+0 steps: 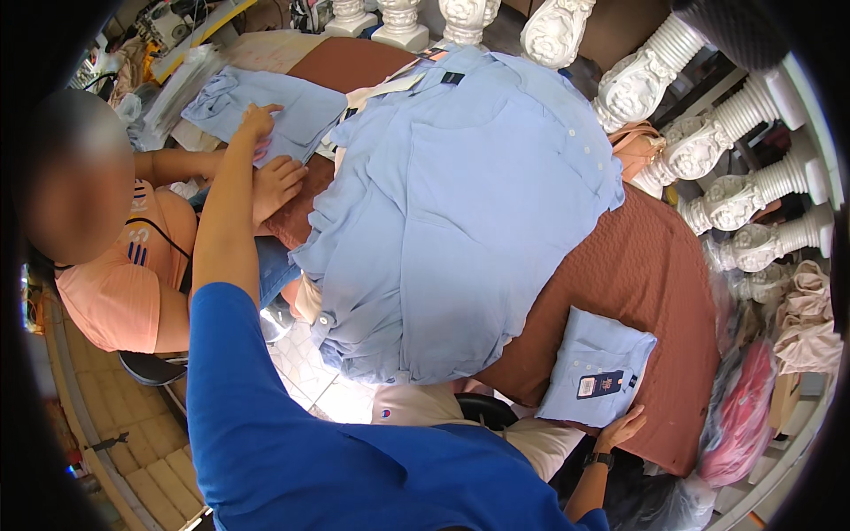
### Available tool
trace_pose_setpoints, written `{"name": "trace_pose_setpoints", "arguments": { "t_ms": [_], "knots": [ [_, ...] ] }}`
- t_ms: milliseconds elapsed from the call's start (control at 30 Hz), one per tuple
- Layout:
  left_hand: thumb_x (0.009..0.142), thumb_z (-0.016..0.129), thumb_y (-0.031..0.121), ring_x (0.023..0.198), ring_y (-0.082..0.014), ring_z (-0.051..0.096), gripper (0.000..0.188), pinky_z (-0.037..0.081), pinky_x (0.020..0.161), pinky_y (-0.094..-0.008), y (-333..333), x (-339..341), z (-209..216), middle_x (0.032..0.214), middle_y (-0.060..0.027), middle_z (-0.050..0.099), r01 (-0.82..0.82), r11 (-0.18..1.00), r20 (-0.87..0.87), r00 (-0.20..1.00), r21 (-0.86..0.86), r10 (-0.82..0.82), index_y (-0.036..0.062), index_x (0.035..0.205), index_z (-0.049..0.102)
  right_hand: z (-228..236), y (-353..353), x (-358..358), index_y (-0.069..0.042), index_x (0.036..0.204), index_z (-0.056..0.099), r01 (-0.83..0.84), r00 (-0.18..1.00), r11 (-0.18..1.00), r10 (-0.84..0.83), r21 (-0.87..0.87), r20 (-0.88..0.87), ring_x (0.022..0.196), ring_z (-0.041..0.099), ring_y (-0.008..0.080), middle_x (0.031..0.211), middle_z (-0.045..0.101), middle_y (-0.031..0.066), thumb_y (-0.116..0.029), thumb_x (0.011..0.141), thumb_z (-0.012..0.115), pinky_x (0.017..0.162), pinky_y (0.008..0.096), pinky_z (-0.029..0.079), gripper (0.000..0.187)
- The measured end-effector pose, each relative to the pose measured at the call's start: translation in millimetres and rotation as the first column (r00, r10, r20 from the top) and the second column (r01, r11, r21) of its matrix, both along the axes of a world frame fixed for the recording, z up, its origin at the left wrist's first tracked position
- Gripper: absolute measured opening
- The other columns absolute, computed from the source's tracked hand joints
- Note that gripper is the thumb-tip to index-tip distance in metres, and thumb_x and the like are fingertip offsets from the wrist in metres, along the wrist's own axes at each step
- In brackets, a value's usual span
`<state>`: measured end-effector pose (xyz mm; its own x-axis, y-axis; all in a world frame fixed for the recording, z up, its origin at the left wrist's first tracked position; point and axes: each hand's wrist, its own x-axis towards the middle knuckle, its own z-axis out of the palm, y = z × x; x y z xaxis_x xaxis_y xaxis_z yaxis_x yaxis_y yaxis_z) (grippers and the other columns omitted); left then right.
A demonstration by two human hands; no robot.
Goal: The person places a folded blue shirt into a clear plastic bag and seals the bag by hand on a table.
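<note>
My left hand (258, 122) reaches far out to the left, over a light-blue garment (305, 111) lying flat before the person seated there. At least one finger is stretched out, and nothing shows in its grasp. Beside my forearm is that person's hand (278, 184). At the lower right, my right hand (623, 427) rests by the near edge of a neatly folded light-blue shirt (575, 354) with a dark hang tag (600, 384). Its fingers are extended, holding nothing. Between my arms spreads a large heap of light-blue buttoned shirts (478, 195).
A brown cloth (633, 265) covers the table. White carved balusters (677, 159) line the far and right sides. The seated person in a peach shirt (124, 288) is close at my left. Clear plastic bags (177, 93) lie at the far left, and a pink plastic-wrapped bundle (739, 411) at right.
</note>
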<state>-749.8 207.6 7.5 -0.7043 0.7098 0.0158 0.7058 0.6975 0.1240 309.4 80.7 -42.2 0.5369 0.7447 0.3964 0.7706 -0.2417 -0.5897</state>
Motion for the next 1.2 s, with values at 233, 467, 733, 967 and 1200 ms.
{"name": "trace_pose_setpoints", "arguments": {
  "t_ms": [233,467,733,967,1200],
  "knots": [
    [0.096,0.049,0.014,0.131,-0.0443,0.049,0.046,0.039,0.114,-0.0489,8.0,-22.6,-13.1,0.147,-0.0241,0.043,0.026,0.998,0.022,0.999,-0.057,-0.024,0.042,0.123,0.073,2.2,3.5,-4.4,0.009,0.1,0.059,-0.011,1.0,1.0,0.01,0.006,0.029,0.09,0.055,0.0364,0.095,0.057,0.0227,-0.042,0.109,0.047,0.085,0.0467,0.043,0.053],
    [0.1,0.045,0.014,0.102,-0.0314,0.067,0.039,0.056,0.087,-0.0446,-39.3,-24.4,-2.7,0.119,-0.0181,0.067,-0.129,0.991,0.282,0.953,0.031,0.115,0.0285,0.12,0.076,-4.1,4.1,4.2,0.009,0.095,0.056,0.008,0.998,1.0,-0.006,-0.019,0.068,0.087,0.052,0.0368,0.091,0.055,0.0232,-0.043,0.108,0.048,0.082,0.0475,0.042,0.054],
    [0.102,0.047,0.013,0.094,-0.0189,0.07,0.029,0.06,0.073,-0.0378,-140.5,-78.8,5.8,0.107,-0.0033,0.073,-0.51,0.817,0.764,0.629,0.268,0.142,0.0094,0.108,0.075,-14.7,9.6,-6.6,0.01,0.094,0.056,-0.03,1.0,1.0,0.03,0.0,0.006,0.087,0.053,0.0377,0.091,0.055,0.024,-0.045,0.107,0.05,0.083,0.0486,0.042,0.057],
    [0.098,0.048,0.022,0.112,-0.0277,0.064,0.034,0.053,0.088,-0.0442,-115.3,-15.8,22.3,0.12,-0.01,0.071,-0.175,0.938,0.017,0.982,-0.298,0.188,0.0093,0.113,0.075,2.4,1.8,-13.0,0.009,0.103,0.058,-0.017,0.999,0.996,0.02,0.085,-0.044,0.092,0.055,0.0382,0.099,0.058,0.0257,-0.035,0.107,0.053,0.087,0.0471,0.044,0.045],
    [0.084,0.056,0.015,0.115,-0.041,0.061,0.034,0.05,0.1,-0.0488,-68.1,193.1,179.1,0.12,-0.0243,0.065,0.025,0.972,-0.38,0.922,0.234,0.068,0.0075,0.113,0.073,-0.1,2.8,-3.0,0.004,0.098,0.06,0.015,0.999,0.991,-0.021,0.129,0.045,0.091,0.056,0.0413,0.097,0.059,0.0239,-0.029,0.107,0.051,0.082,0.0495,0.043,0.035]
  ]
}}
